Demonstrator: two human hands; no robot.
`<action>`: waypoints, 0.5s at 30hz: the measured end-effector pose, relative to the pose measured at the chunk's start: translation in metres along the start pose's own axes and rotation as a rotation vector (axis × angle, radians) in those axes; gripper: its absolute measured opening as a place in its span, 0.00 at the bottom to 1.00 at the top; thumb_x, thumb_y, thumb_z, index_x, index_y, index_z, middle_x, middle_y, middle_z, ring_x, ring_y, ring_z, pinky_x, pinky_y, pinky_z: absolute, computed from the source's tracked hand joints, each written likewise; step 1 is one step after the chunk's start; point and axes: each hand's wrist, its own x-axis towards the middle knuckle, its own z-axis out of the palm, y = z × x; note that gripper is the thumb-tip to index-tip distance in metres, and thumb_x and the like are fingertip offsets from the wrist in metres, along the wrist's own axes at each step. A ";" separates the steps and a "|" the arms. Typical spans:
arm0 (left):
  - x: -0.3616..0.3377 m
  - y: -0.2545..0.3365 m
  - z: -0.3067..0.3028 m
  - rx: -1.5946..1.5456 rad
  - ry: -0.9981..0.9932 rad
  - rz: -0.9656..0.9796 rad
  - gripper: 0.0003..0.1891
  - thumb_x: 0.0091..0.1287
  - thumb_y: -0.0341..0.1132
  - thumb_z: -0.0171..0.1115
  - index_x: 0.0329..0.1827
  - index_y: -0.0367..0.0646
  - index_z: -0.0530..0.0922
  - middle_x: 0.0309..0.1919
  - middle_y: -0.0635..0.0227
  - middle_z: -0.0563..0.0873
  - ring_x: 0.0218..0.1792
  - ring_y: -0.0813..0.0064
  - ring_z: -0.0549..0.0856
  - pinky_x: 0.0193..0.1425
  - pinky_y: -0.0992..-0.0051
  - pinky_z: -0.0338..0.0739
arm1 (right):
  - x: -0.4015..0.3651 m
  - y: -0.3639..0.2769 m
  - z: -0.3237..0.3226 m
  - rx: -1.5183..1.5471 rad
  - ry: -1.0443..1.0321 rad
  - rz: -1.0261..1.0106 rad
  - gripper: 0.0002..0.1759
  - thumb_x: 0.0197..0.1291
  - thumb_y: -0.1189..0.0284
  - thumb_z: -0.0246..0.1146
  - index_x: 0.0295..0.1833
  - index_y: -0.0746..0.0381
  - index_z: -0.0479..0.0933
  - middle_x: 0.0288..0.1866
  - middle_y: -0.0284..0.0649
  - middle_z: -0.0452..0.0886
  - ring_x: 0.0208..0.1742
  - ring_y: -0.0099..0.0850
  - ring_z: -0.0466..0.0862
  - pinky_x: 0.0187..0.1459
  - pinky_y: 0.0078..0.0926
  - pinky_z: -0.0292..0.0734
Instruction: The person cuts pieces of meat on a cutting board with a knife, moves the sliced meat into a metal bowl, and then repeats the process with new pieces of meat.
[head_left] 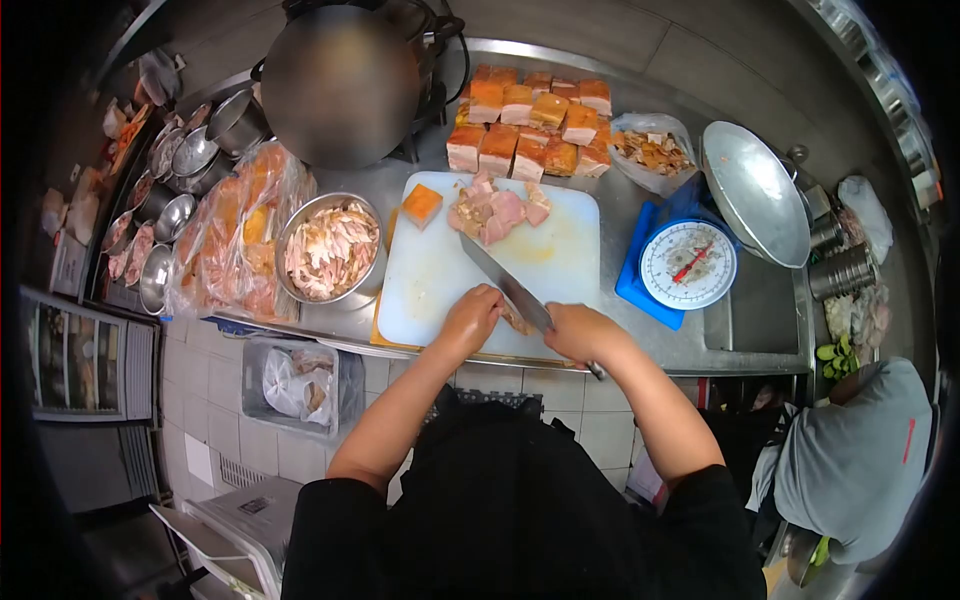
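My right hand is wrapped around the handle of a large kitchen knife, its blade angled up and to the left over the white cutting board. My left hand has its fingers curled at a small piece of meat near the board's front edge, right beside the blade. Toward the back of the board lie a pile of pale meat pieces and a block of orange-skinned pork.
Left of the board stands a metal bowl of sliced meat, beside bagged meat. Behind are stacked pork blocks. A blue scale with a metal pan stands right. A co-worker in grey is at far right.
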 end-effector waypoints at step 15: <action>0.001 -0.004 0.003 0.011 0.036 0.051 0.03 0.66 0.24 0.65 0.40 0.37 0.79 0.41 0.53 0.83 0.46 0.46 0.83 0.52 0.55 0.79 | 0.040 0.020 0.043 -0.002 0.200 -0.094 0.17 0.67 0.71 0.59 0.56 0.70 0.75 0.32 0.53 0.87 0.19 0.40 0.86 0.26 0.41 0.83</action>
